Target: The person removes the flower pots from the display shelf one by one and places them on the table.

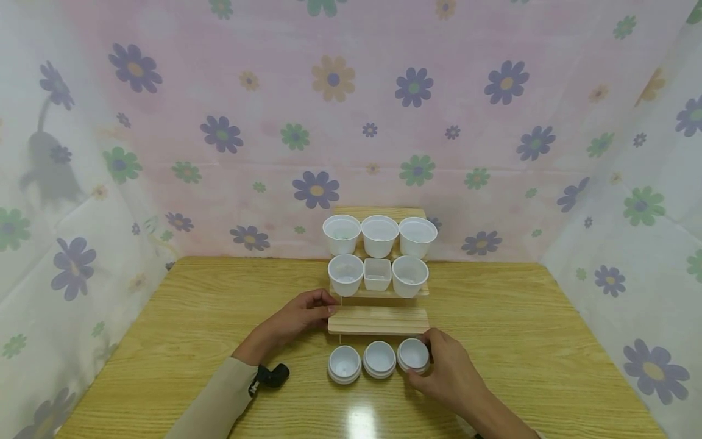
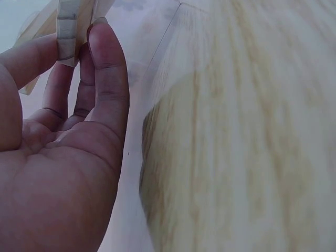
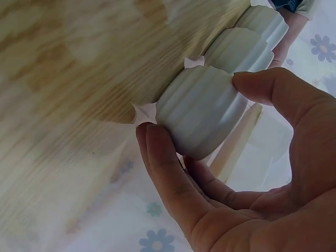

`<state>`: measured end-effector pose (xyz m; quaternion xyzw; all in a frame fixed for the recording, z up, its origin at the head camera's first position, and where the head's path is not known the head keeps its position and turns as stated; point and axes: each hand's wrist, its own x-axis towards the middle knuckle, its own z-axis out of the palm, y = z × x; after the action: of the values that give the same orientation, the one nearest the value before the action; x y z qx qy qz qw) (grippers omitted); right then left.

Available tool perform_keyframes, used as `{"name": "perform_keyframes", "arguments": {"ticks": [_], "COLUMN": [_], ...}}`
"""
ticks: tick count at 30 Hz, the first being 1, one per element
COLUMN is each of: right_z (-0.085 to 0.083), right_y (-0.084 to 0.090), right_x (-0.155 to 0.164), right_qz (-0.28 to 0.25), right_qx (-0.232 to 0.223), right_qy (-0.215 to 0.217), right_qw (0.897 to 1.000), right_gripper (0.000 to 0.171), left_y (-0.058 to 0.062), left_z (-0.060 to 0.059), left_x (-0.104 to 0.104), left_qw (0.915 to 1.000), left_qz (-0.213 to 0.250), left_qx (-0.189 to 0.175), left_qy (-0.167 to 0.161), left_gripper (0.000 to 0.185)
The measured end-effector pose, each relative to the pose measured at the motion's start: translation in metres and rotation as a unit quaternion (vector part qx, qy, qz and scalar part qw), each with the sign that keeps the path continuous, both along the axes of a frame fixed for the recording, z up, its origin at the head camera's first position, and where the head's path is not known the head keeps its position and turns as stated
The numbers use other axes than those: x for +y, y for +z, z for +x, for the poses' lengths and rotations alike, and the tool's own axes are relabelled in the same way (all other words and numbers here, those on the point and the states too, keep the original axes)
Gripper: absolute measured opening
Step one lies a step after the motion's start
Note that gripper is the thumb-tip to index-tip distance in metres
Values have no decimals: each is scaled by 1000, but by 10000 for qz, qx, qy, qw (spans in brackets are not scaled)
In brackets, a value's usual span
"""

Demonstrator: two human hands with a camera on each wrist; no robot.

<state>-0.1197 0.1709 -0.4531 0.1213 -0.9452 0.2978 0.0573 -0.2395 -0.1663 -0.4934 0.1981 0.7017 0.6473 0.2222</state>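
My left hand [image 1: 296, 317] pinches the left end of a bare wooden shelf board [image 1: 378, 320], the lowest tier of a stepped wooden stand. In the left wrist view the board's end [image 2: 66, 31] sits between thumb and fingertips. With thumb and fingers around its sides, my right hand [image 1: 451, 369] grips the rightmost small white ridged cup [image 1: 413, 353], whose side [image 3: 202, 113] shows up close in the right wrist view. Two similar cups, a middle one [image 1: 379, 358] and a left one [image 1: 345, 364], stand beside it in a row on the table, in front of the board.
Larger round white cups [image 1: 378, 238] fill the top tier. The middle tier holds two round cups, left [image 1: 346, 277] and right [image 1: 410, 277], with a square one [image 1: 378, 274] between. Behind the wooden table [image 1: 219, 286] hangs a flowered cloth [image 1: 263, 158].
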Motion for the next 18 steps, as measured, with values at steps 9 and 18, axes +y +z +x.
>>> {"name": "perform_keyframes", "arguments": {"ticks": [9,18], "right_z": [0,0], "right_y": [0,3], "right_x": [2,2], "right_qz": [-4,50], "right_qx": [-109,-134], "right_qy": [26,10], "right_qw": [9999,9999], "right_gripper": [50,48], "left_y": [0,-1], "left_z": [1,0], "left_x": [1,0], "left_qw": [10000,9999], "left_qz": [20,24], "left_qx": [-48,-91], "left_qy": [17,78], "left_gripper": [24,23]}}
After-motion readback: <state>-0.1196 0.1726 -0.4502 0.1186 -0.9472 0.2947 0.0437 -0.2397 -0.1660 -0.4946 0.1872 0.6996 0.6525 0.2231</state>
